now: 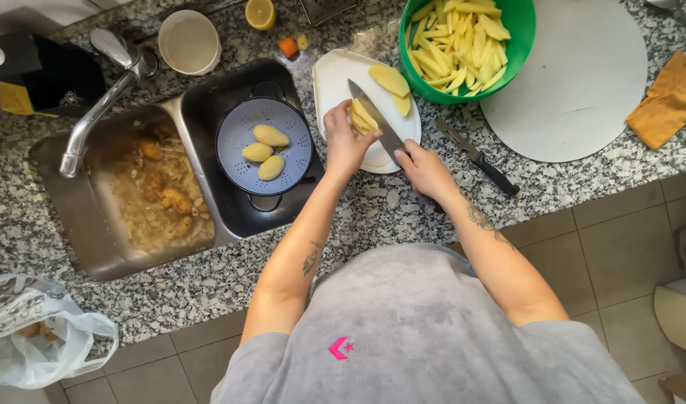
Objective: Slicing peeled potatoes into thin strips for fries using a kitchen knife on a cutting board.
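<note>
My left hand [344,139] grips a peeled potato piece [363,118] on a small white cutting board [329,84]. My right hand [425,169] holds a large kitchen knife [373,118] whose blade runs across that potato. Two more potato slices [391,82] lie at the board's far side. Just beyond the board stands a green bowl [524,30], and it is full of cut potato sticks [459,41].
A blue colander [298,153] with three peeled potatoes [263,150] sits in the smaller sink basin; the left basin [88,217] holds peelings. A second black-handled knife [479,158], round white board [582,82], orange cloth [675,97], faucet [103,93], white bowl [188,41], and plastic bag [29,333] surround.
</note>
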